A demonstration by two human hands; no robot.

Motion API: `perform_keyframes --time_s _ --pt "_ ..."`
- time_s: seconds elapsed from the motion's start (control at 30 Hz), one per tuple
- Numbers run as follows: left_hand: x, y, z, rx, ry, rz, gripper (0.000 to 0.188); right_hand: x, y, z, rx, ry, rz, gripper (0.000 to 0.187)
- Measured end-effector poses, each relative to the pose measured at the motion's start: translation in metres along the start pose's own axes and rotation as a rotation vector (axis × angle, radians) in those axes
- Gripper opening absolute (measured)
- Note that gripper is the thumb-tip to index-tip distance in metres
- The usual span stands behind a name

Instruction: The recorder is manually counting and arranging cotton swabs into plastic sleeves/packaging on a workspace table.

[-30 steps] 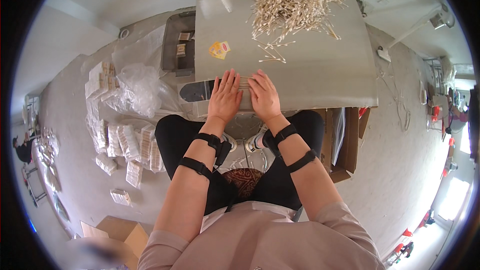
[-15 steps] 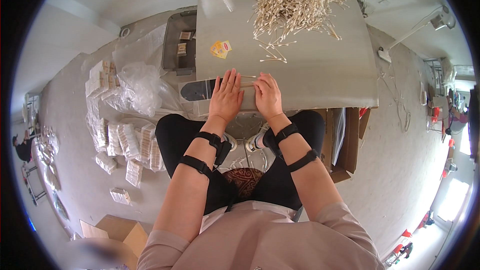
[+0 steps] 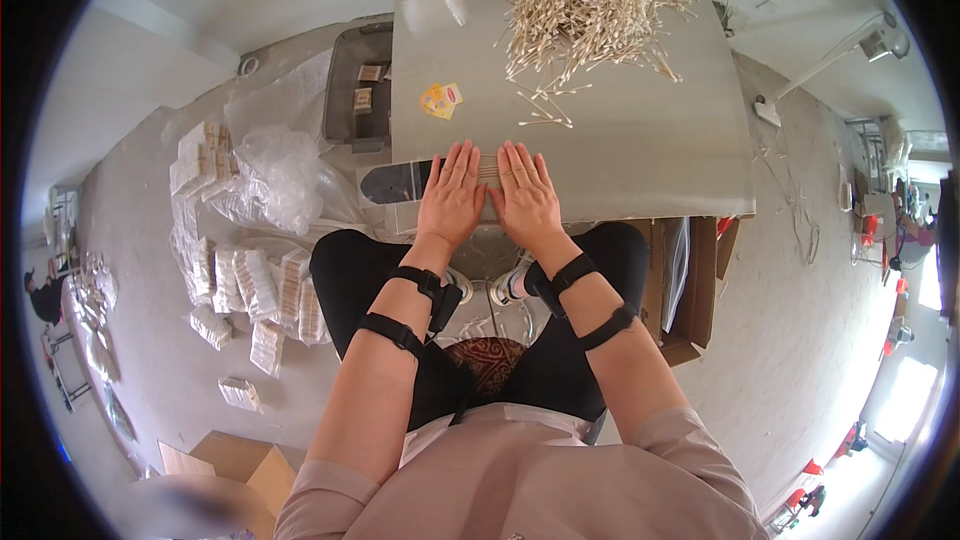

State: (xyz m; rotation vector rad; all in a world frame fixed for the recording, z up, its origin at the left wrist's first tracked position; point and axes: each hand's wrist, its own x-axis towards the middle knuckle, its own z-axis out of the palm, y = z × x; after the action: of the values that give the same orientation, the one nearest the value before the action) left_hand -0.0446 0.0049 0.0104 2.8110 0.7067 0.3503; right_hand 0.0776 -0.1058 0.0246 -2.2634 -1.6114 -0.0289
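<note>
Side by side at the table's front edge, my left hand (image 3: 452, 195) and my right hand (image 3: 524, 190) lie flat, fingers stretched out and pointing away from me. Between them a few cotton swabs (image 3: 488, 168) show; the palms and fingers hide the rest. Beside my left hand lies a clear plastic sleeve with a dark rounded panel (image 3: 392, 183), partly under that hand. Farther out on the table are several loose cotton swabs (image 3: 546, 110) and a big heap of cotton swabs (image 3: 600, 5). Small yellow printed cards (image 3: 441, 100) lie ahead of my left hand.
A grey plastic bin (image 3: 343, 80) with small swab packs stands left of the table (image 3: 660, 160). Plastic bags (image 3: 290, 175) and stacked swab packs (image 3: 255, 280) cover the floor at left. An open cardboard box (image 3: 700, 290) sits under the table's right end; another (image 3: 240, 465) is lower left.
My right hand has moved left, next to my left hand, and its bent fingers have straightened and flattened. The left hand has hardly moved.
</note>
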Motion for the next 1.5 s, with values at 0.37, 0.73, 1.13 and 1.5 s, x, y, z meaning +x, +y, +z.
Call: perform_keyframes --time_s 0.37,0.73,1.13,1.5 --pt "0.000 0.002 -0.005 -0.081 0.064 -0.045 0.057 -0.001 0.001 0.000 0.062 0.069 0.011 0.051" --pt "0.000 0.000 -0.005 -0.107 -0.028 -0.007 0.055 0.016 0.040 -0.006 0.173 0.251 0.183 0.037" --pt "0.000 0.000 -0.008 -0.034 -0.064 0.000 0.058 0.043 0.064 -0.002 0.238 0.268 0.160 0.005" --pt "-0.001 0.000 0.000 -0.106 0.039 -0.017 0.073 0.048 0.031 0.006 0.432 0.325 0.209 0.005"
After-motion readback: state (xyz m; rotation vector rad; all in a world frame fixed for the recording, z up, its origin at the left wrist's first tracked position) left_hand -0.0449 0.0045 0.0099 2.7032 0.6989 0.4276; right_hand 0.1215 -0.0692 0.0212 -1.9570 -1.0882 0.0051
